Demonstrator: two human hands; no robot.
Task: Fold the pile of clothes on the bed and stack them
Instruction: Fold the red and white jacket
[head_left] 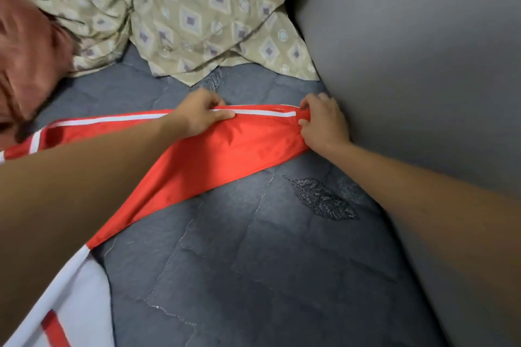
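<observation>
Bed: red sleeve in both grips.

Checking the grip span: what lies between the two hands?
Head view: a taut stretch of the red sleeve with its white stripe runs from left hand to right hand.

garment: red with white stripe
bed: dark blue-grey, leaf stitching
sheet: beige, diamond print
wall: grey

We count two hands, the left hand and the right hand, one red-and-white garment, one patterned beige sheet, one pink cloth and one bed.
</observation>
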